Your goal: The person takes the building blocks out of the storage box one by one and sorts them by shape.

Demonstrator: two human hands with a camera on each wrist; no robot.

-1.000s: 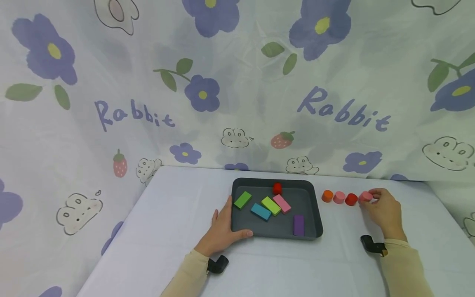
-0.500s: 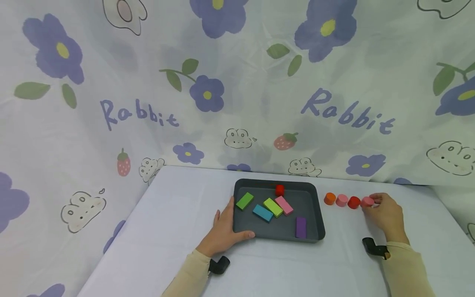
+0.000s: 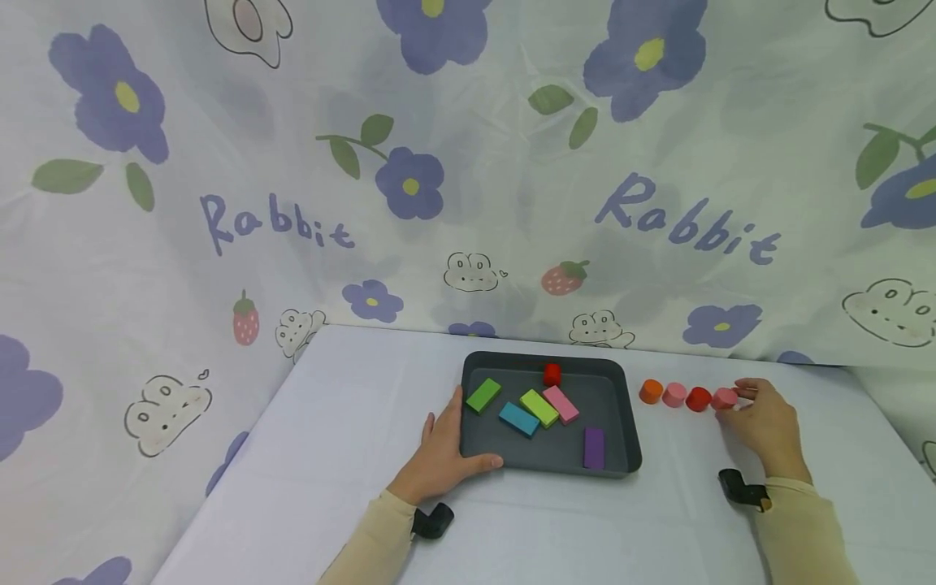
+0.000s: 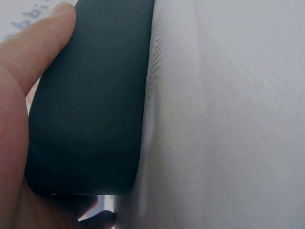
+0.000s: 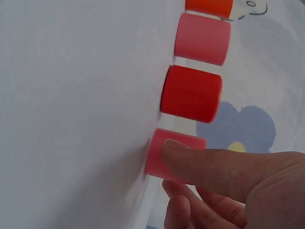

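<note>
My left hand [image 3: 437, 455] spans the near-left corner of a dark grey tray [image 3: 526, 459], thumb along the front wall and straight fingers along the left side. In the left wrist view, the thumb touches the tray's wall [image 4: 95, 105]. At the right, my right hand [image 3: 766, 418] is around a pink cylinder block [image 3: 724, 398], which stands on the table. Its thumb [image 5: 190, 160] overlaps the block in the right wrist view, with the other fingers beyond, loosely spread. A red cylinder [image 3: 698, 399], another pink one [image 3: 674, 395] and an orange one [image 3: 651, 391] continue the row leftward.
In the tray lie a green block [image 3: 484, 395], a blue block [image 3: 518, 419], a yellow-green block [image 3: 539, 408], a pink block [image 3: 561, 404], a purple block [image 3: 594, 448] and a red cylinder [image 3: 552, 374]. A patterned curtain [image 3: 468, 187] hangs behind the white table [image 3: 570, 536].
The right hand has loosened around the end pink cylinder and shifted slightly right, while the cylinder stays in the row. The left hand keeps its place at the tray; the head view has shifted slightly.
</note>
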